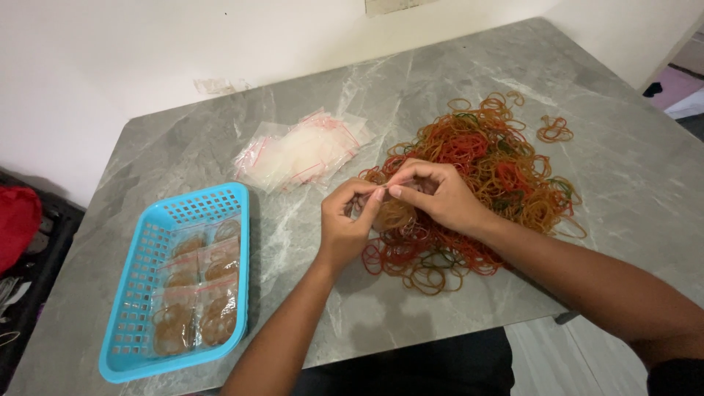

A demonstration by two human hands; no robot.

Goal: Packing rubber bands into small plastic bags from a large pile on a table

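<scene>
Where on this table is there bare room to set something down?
Bare marble lies between the blue basket and the left hand, along the far edge behind the empty bags, and at the right edge past the rubber bands. It is crowded mid-table, where both hands, the right hand too, work over the pile. The basket holds filled bags.

Hidden behind curled fingers [367, 199]: whatever is pinched between both hands. Covered by the right hand [440, 196]: part of the rubber band pile [484, 169]. Cut off at the frame edges: right forearm, red bag [16, 224], worktop [440, 81] corners. Too small to count: bands inside the bags in the blue basket [147, 249].
</scene>
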